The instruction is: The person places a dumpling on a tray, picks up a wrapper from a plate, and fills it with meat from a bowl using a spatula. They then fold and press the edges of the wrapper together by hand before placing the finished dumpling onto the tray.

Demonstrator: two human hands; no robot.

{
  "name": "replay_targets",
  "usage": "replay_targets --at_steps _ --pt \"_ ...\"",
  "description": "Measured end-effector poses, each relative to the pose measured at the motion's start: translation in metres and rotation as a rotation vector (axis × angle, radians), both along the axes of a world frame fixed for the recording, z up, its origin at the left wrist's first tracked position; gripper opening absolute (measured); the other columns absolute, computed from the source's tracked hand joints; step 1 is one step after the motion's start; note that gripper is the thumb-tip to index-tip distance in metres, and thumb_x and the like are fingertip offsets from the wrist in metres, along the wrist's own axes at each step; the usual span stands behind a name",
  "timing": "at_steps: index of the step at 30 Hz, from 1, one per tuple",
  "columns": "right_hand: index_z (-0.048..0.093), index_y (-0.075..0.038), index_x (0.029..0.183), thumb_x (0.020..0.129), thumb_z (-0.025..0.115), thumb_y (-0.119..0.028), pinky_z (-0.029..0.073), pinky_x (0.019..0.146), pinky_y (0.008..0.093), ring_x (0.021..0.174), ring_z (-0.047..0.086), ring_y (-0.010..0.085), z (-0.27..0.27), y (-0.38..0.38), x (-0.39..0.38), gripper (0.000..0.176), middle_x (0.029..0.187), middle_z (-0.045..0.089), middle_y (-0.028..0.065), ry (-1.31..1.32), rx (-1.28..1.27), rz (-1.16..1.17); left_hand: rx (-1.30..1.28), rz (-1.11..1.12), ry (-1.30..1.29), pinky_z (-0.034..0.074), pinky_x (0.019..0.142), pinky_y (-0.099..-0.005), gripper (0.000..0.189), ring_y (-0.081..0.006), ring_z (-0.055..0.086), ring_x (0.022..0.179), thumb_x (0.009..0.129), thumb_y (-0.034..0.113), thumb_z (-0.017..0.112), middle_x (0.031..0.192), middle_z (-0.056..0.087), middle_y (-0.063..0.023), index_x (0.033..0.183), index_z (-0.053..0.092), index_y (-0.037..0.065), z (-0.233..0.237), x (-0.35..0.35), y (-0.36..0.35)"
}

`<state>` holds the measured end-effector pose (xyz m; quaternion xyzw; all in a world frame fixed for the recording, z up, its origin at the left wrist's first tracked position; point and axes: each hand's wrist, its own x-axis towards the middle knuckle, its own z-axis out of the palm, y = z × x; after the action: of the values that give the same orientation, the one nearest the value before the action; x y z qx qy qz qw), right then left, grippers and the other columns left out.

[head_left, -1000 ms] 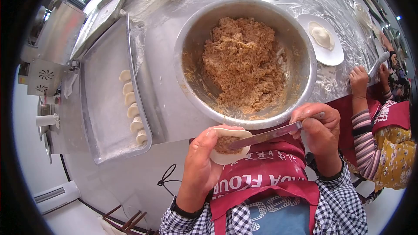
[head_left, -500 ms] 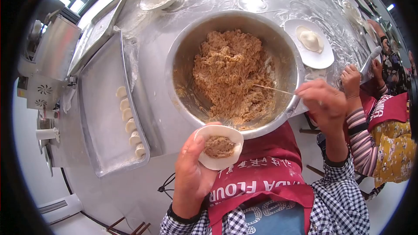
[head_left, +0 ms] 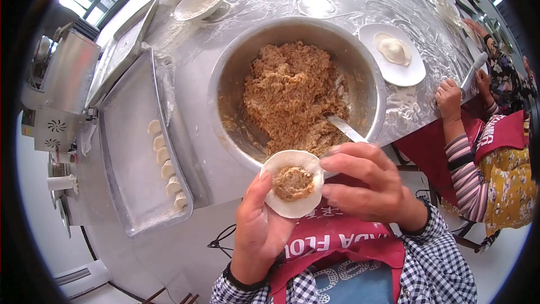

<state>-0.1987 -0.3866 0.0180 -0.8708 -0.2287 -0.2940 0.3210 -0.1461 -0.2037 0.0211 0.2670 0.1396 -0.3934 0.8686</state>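
Note:
My left hand (head_left: 260, 222) holds a round dough wrapper (head_left: 289, 205) with a mound of meat filling (head_left: 293, 183) at its middle. At the wrapper's right edge is my right hand (head_left: 365, 183), thumb and fingertips touching the dough. Just beyond both hands stands a big metal bowl (head_left: 223, 56) of minced filling (head_left: 292, 95). A flat metal utensil (head_left: 346, 128) rests in that filling, its outer end over the bowl's near right rim.
A metal tray (head_left: 126, 135) at left carries several dumplings (head_left: 162, 155) in a row. Behind the bowl are a floury dish (head_left: 201, 1) and, to the right, a white plate (head_left: 408, 73) with dough pieces. A co-worker's hand (head_left: 449, 100) is at far right.
My right hand has let go of the utensil and moved left to the wrapper. My left hand has shifted slightly right with the wrapper. The utensil now lies against the bowl.

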Motion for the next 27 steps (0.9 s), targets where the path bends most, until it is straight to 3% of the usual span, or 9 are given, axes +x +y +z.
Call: replay_targets --at_steps 10,19,22,24,25,27 --pt "0.064 -0.012 0.089 0.058 0.068 -0.013 0.047 0.077 0.0362 0.098 0.054 0.0284 -0.014 0.015 0.011 0.031 0.114 0.055 0.0117 -0.084 0.131 0.063 -0.037 -0.008 -0.009 0.038 0.097 -0.0414 0.041 -0.0257 0.045 0.116 0.091 0.021 0.042 0.125 0.045 -0.0151 0.127 0.035 0.000 -0.002 -0.003 -0.001" --pt "0.059 -0.004 0.079 0.063 0.073 -0.008 0.047 0.078 0.0383 0.095 0.057 0.0305 -0.009 0.016 0.015 0.022 0.105 0.058 0.0163 0.094 0.409 0.063 -0.012 -0.099 -0.129 0.042 0.095 -0.0369 0.034 -0.0223 0.050 0.111 0.088 0.015 0.052 0.123 0.048 -0.0157 0.117 0.047 -0.001 -0.002 -0.007 0.002" --pt "0.059 -0.003 0.079 0.063 0.072 -0.007 0.047 0.078 0.0374 0.094 0.057 0.0304 -0.009 0.016 0.016 0.020 0.104 0.058 0.0163 0.112 0.435 0.042 0.043 -0.111 -0.277 0.041 0.095 -0.0345 0.041 -0.0218 0.049 0.113 0.081 0.007 0.060 0.127 0.046 -0.0148 0.119 0.046 0.000 -0.002 -0.010 0.002" --pt "0.059 -0.002 0.078 0.063 0.071 -0.005 0.047 0.078 0.0374 0.095 0.057 0.0307 -0.010 0.017 0.017 0.019 0.105 0.058 0.0165 0.122 0.450 0.040 0.292 -0.132 -0.595 0.039 0.096 -0.0324 0.052 -0.0221 0.047 0.115 0.073 0.000 0.066 0.127 0.046 -0.0134 0.120 0.045 0.000 0.004 -0.013 0.001" --pt "0.059 -0.002 0.078 0.063 0.071 -0.005 0.047 0.078 0.0374 0.095 0.057 0.0307 -0.009 0.017 0.017 0.019 0.105 0.058 0.0165 0.122 0.451 0.039 0.293 -0.133 -0.595 0.039 0.096 -0.0324 0.052 -0.0221 0.047 0.115 0.073 0.000 0.066 0.127 0.046 -0.0134 0.120 0.045 0.000 0.005 -0.013 0.000" --pt "0.059 -0.002 0.077 0.063 0.070 -0.003 0.047 0.078 0.0370 0.095 0.057 0.0307 -0.008 0.018 0.018 0.018 0.104 0.058 0.0168 0.117 0.431 0.023 0.538 -0.152 -0.947 0.040 0.094 -0.0301 0.059 -0.0219 0.050 0.113 0.069 -0.001 0.070 0.125 0.049 -0.0130 0.121 0.045 0.000 0.007 -0.014 -0.002"
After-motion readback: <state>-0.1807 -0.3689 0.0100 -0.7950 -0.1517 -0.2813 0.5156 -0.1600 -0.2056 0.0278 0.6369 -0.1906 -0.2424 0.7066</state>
